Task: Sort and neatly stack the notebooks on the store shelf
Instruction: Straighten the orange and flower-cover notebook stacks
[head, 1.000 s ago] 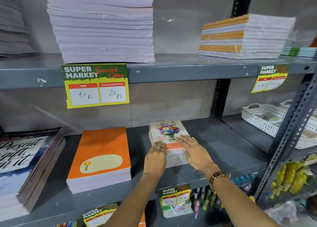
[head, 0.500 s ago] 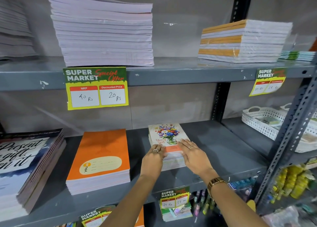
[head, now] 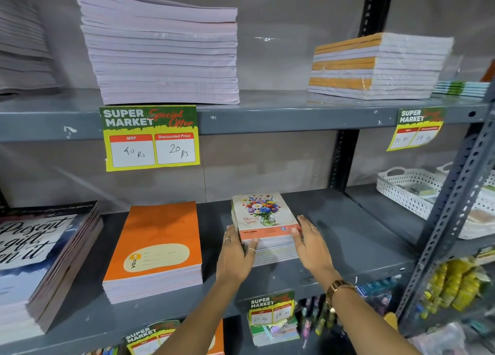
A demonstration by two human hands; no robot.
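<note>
On the middle shelf [head: 348,236], both hands flank the floral notebook stack [head: 263,228]: left hand [head: 235,255] and right hand [head: 312,244], fingers spread flat against its sides.

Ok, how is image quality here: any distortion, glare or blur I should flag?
Head view: wide-angle bending bows the upper shelf edge and tilts the right upright; glare glints on the plastic-wrapped notebook pack; lower right corner is smeared; the floral notebook stack and both hands are sharp.

bare shelf [head: 348,236] right, orange stack [head: 158,247] left
</note>
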